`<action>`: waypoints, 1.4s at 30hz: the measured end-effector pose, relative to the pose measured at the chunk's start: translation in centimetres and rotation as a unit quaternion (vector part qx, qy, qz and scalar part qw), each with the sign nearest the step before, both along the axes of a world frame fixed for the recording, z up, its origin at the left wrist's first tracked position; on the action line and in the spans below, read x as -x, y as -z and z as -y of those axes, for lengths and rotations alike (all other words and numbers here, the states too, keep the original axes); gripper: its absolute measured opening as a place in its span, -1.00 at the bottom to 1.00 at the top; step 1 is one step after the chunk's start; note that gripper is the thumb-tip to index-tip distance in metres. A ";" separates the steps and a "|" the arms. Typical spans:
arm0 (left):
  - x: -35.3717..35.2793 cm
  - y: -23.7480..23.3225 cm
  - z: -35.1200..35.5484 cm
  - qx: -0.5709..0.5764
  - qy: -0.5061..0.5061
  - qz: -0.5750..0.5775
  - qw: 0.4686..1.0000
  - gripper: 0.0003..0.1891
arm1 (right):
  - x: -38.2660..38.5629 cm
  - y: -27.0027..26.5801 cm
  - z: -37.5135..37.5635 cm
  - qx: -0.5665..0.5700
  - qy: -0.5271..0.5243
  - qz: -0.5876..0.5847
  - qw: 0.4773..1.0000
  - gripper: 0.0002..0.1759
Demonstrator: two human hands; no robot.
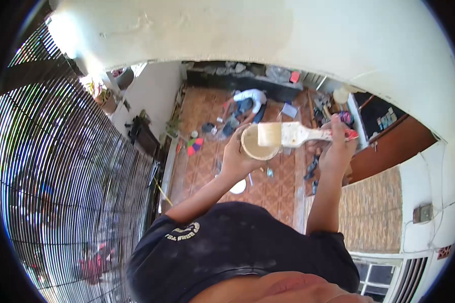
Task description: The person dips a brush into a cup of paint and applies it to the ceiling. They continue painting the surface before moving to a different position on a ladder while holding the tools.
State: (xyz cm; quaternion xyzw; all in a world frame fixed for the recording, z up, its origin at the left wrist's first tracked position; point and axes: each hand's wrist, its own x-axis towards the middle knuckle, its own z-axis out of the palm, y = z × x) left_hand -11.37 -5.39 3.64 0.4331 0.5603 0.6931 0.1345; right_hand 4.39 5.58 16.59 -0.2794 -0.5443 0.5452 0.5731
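Note:
A round cup of pale paint (258,146) rests in my left hand (233,159), whose fingers wrap round its left side. My right hand (337,151) grips the red-tipped handle of a wide paintbrush (298,135). The brush lies level, its cream-coated bristles pointing left over the right part of the cup's opening. Whether the bristles touch the rim I cannot tell. Both hands are held out in front of my chest, high above the tiled floor.
A cream wall (212,30) spans the top. Far below, a person (250,101) crouches on the tiled floor (202,108) among small containers. A slatted blind (71,166) hangs at the left. A brown door (389,151) stands at the right.

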 end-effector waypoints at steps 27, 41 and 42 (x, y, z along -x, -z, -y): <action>0.8 -3.6 0.9 -0.027 0.114 0.126 0.985 -0.02 | 1.1 0.7 -0.4 0.020 -0.037 -0.054 0.998 -0.58; 4.7 -3.4 4.6 -0.072 -0.018 0.093 0.993 -0.09 | 7.4 -2.2 1.1 -0.005 -0.097 -0.131 0.987 -0.61; 6.1 -3.1 5.0 -0.074 -0.022 0.096 0.992 -0.09 | 8.8 -3.2 1.5 -0.027 -0.098 -0.146 0.984 -0.62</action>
